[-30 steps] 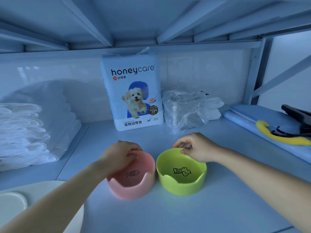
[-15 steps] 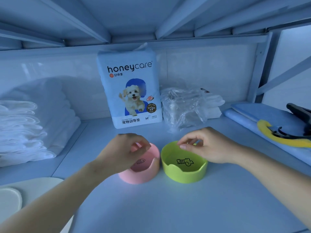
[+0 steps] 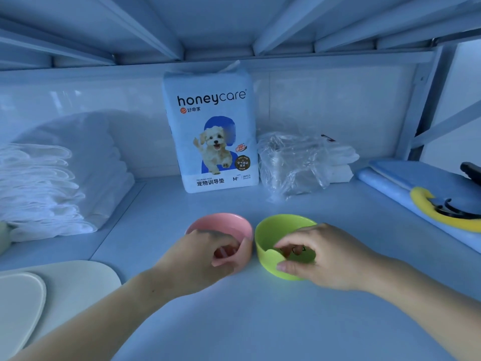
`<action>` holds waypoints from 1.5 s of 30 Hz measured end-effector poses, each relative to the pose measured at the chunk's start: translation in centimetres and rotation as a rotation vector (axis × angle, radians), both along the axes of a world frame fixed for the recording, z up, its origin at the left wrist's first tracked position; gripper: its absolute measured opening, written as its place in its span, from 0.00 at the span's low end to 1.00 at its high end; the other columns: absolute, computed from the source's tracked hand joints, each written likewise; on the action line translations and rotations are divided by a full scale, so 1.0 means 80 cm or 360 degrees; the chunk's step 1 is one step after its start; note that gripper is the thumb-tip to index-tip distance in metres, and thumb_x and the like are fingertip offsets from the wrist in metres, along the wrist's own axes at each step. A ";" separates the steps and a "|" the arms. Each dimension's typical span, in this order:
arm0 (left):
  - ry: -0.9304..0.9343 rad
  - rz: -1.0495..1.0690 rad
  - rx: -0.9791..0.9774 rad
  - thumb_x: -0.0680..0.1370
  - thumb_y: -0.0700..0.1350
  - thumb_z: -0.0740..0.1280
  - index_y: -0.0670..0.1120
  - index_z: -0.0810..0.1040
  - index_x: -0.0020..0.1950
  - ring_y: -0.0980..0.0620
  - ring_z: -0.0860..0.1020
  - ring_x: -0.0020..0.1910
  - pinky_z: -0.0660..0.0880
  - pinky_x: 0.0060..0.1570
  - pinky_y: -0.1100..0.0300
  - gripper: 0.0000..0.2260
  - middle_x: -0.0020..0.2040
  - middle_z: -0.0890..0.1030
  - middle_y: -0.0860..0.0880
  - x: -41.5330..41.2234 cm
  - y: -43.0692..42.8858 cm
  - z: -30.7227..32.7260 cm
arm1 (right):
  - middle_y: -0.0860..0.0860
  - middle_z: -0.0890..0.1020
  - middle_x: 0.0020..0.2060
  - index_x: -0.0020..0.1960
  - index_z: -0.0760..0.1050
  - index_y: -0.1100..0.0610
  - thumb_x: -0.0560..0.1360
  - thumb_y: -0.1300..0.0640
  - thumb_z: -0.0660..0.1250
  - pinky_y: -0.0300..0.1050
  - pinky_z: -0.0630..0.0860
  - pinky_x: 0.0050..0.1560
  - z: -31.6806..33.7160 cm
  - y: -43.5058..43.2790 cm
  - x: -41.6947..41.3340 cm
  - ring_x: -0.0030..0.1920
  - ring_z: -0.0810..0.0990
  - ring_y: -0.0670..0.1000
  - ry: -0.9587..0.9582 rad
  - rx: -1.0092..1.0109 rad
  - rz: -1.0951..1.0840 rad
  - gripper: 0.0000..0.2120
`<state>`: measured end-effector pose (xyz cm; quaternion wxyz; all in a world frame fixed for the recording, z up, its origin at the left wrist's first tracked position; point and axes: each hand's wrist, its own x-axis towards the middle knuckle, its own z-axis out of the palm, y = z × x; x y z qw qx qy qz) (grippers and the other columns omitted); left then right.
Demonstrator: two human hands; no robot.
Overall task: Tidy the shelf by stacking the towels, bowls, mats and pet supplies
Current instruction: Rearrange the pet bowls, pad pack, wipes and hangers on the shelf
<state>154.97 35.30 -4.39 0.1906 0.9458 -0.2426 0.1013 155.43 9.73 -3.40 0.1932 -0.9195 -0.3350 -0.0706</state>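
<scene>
The shelf point(image 3: 260, 324) fills the view, its metal frame overhead. At the left lies a tall stack of folded white towels point(image 3: 41, 188). At the back, in the middle, a pack of pet training pads point(image 3: 212, 136) stands upright against the wall, with a puppy printed on its front. Along the right edge lies a folded blue mat point(image 3: 400, 178), and at the near left corner two pale mats point(image 3: 78, 280) lie one on the other. A crumpled clear plastic bag point(image 3: 291, 162) sits just right of the pack. A yellow and black tool point(image 3: 440, 214) rests on the blue mat.

Near the front, a pink bowl point(image 3: 223, 225) and a green bowl point(image 3: 281, 230) stand upright just beside each other on the shelf, pink on the left. The left hand point(image 3: 197, 259) grips the near rim of the pink bowl, fingers curled inside. The right hand point(image 3: 325, 256) pinches the near wall of the green bowl, fingers inside and thumb outside.
</scene>
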 end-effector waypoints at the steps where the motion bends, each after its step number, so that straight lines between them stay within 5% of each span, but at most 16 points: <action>1: 0.0029 0.0002 -0.0033 0.67 0.66 0.55 0.58 0.74 0.46 0.69 0.73 0.38 0.66 0.37 0.79 0.17 0.43 0.76 0.64 0.001 0.001 -0.002 | 0.35 0.78 0.42 0.53 0.76 0.42 0.68 0.33 0.63 0.42 0.75 0.48 -0.002 -0.001 0.001 0.45 0.75 0.39 -0.0008 -0.0039 -0.0002 0.19; 8: -0.0069 0.0060 -0.0086 0.64 0.69 0.50 0.55 0.73 0.46 0.60 0.69 0.38 0.62 0.41 0.84 0.24 0.46 0.76 0.57 0.010 -0.015 0.011 | 0.35 0.74 0.33 0.45 0.73 0.45 0.69 0.41 0.68 0.40 0.71 0.39 -0.007 -0.005 0.017 0.38 0.72 0.40 0.0002 -0.0102 0.0024 0.10; 12: -0.0069 0.0115 0.0010 0.72 0.59 0.58 0.51 0.80 0.47 0.53 0.75 0.41 0.61 0.41 0.84 0.16 0.44 0.81 0.51 0.017 -0.025 0.023 | 0.39 0.73 0.32 0.40 0.73 0.47 0.70 0.45 0.69 0.45 0.73 0.41 0.000 -0.013 0.041 0.38 0.72 0.45 -0.0013 -0.0136 -0.0034 0.08; 16: -0.0090 0.0251 0.0110 0.74 0.56 0.57 0.52 0.78 0.56 0.51 0.76 0.52 0.62 0.34 0.76 0.16 0.53 0.80 0.52 0.034 -0.030 0.024 | 0.43 0.71 0.29 0.35 0.67 0.49 0.71 0.49 0.69 0.47 0.70 0.38 0.000 -0.002 0.069 0.35 0.70 0.48 -0.0023 -0.0088 -0.0030 0.12; 19: -0.0166 0.0381 0.0214 0.76 0.54 0.60 0.52 0.78 0.57 0.50 0.75 0.54 0.59 0.40 0.61 0.13 0.55 0.80 0.51 0.056 -0.025 0.019 | 0.44 0.72 0.30 0.36 0.71 0.51 0.71 0.52 0.70 0.46 0.68 0.37 -0.002 0.016 0.088 0.35 0.70 0.49 -0.0017 -0.0011 0.0028 0.09; 24: -0.0348 0.0520 0.0270 0.76 0.51 0.63 0.54 0.78 0.57 0.52 0.72 0.59 0.56 0.56 0.59 0.11 0.58 0.78 0.55 0.095 0.005 -0.001 | 0.50 0.75 0.32 0.36 0.72 0.55 0.71 0.54 0.70 0.48 0.70 0.38 -0.008 0.041 0.114 0.36 0.72 0.54 -0.0015 0.0077 0.0109 0.10; 29: -0.0431 0.0675 0.0237 0.76 0.46 0.62 0.53 0.77 0.59 0.47 0.70 0.61 0.65 0.56 0.56 0.13 0.59 0.77 0.52 0.118 0.004 -0.015 | 0.52 0.72 0.31 0.35 0.70 0.55 0.72 0.55 0.69 0.49 0.66 0.36 -0.008 0.057 0.135 0.34 0.66 0.53 -0.0052 0.0128 0.0117 0.11; 33: -0.0488 0.0752 0.0234 0.74 0.42 0.65 0.48 0.77 0.61 0.41 0.71 0.56 0.69 0.52 0.51 0.16 0.52 0.79 0.46 0.116 -0.011 -0.027 | 0.49 0.72 0.30 0.38 0.72 0.54 0.73 0.54 0.68 0.46 0.60 0.34 -0.020 0.056 0.144 0.34 0.67 0.53 -0.0218 0.0163 0.0102 0.08; 37: -0.0565 0.0739 0.0213 0.69 0.42 0.64 0.44 0.80 0.55 0.38 0.76 0.47 0.73 0.46 0.48 0.16 0.44 0.82 0.44 0.107 -0.011 -0.028 | 0.51 0.80 0.36 0.43 0.75 0.55 0.72 0.50 0.67 0.49 0.69 0.40 -0.033 0.053 0.145 0.38 0.72 0.55 -0.0437 0.0156 0.0098 0.08; 45: -0.0493 0.0653 0.0275 0.68 0.46 0.63 0.45 0.81 0.53 0.39 0.77 0.49 0.76 0.47 0.46 0.16 0.47 0.82 0.46 0.086 -0.024 -0.021 | 0.45 0.74 0.31 0.36 0.67 0.47 0.71 0.48 0.69 0.44 0.67 0.35 -0.027 0.026 0.122 0.35 0.70 0.51 -0.0254 0.0219 0.0049 0.12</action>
